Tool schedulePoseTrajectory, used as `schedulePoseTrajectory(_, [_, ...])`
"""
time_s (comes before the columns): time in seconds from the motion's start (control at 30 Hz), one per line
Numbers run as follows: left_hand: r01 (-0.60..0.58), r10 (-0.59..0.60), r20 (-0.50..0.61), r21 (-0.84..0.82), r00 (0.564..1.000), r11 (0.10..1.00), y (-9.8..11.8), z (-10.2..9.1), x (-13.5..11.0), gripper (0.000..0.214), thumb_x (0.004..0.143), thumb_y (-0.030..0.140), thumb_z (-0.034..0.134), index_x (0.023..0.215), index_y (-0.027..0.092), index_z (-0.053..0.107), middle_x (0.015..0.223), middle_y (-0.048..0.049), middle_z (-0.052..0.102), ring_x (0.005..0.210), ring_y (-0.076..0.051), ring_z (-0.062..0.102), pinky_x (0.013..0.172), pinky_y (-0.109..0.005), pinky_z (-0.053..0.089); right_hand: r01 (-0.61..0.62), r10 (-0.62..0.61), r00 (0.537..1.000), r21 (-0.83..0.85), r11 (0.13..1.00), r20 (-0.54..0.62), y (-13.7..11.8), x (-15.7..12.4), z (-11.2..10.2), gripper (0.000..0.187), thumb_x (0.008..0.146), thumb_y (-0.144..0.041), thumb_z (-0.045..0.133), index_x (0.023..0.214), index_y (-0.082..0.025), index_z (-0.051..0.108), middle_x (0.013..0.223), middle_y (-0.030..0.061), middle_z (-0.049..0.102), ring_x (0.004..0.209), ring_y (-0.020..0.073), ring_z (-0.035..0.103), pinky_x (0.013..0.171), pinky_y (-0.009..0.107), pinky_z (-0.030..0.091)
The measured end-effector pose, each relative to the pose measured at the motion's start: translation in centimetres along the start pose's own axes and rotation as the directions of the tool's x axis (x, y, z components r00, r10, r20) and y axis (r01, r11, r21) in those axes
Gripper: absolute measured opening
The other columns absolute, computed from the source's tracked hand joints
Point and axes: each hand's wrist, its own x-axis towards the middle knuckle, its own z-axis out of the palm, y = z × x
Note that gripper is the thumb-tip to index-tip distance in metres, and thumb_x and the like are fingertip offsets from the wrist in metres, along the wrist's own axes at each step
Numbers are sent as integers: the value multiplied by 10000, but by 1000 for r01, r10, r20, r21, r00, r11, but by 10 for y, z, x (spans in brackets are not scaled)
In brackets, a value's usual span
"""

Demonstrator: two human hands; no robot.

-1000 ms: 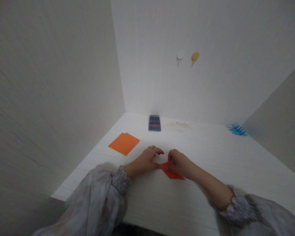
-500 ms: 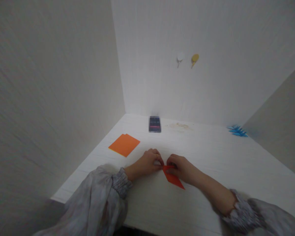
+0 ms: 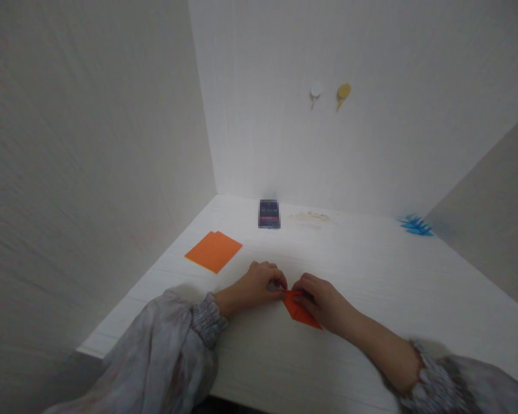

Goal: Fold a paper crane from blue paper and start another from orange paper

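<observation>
A folded piece of orange-red origami paper (image 3: pixel 300 313) lies tilted between my hands near the front of the white table. With thumb and fingers my left hand (image 3: pixel 261 283) pinches its far left corner. My right hand (image 3: pixel 322 299) grips the upper right part, the thumb lying on top of the paper and the fingers curled behind. Part of the paper is covered by the right hand. To the left of my left hand rests a stack of square orange paper sheets (image 3: pixel 214 252).
A small dark object (image 3: pixel 269 214), blurred out, is by the back wall. Several blue folded paper pieces (image 3: pixel 415 225) sit in the far right corner. A white hook (image 3: pixel 315 91) and a yellow hook (image 3: pixel 343 92) are on the back wall. Walls enclose the table left and right.
The view has shifted slightly. Both hands keep hold of the paper; the right thumb and fingers have moved a little, and a crease on the paper shows more clearly.
</observation>
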Motion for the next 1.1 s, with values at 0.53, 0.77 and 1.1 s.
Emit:
schedulePoseTrajectory(0.53, [-2,6,-68,68,998,998,-5,4,1,82,729,162,523,777,161,590,768,2,561,691,-108,514,708,-245,382,71,-63,996,113,991,-71,8,2,3,206,804,-228,469,964,-175,587,849,53,524,667,123,511,594,235,427])
schedulePoseTrajectory(0.77, [-30,38,-79,104,996,994,-4,6,2,81,756,172,499,802,159,563,791,-7,550,721,-119,507,697,-242,389,43,-38,993,43,998,-113,15,9,7,176,763,-157,512,899,-183,619,814,44,532,725,145,522,651,260,435])
schedulePoseTrajectory(1.1, [-191,194,3,181,981,965,-9,-1,-3,206,779,117,429,901,170,587,850,-33,540,803,-134,512,749,-249,393,243,-244,970,-71,968,-16,23,9,0,249,829,-175,421,984,-206,613,834,62,523,726,143,514,644,253,433])
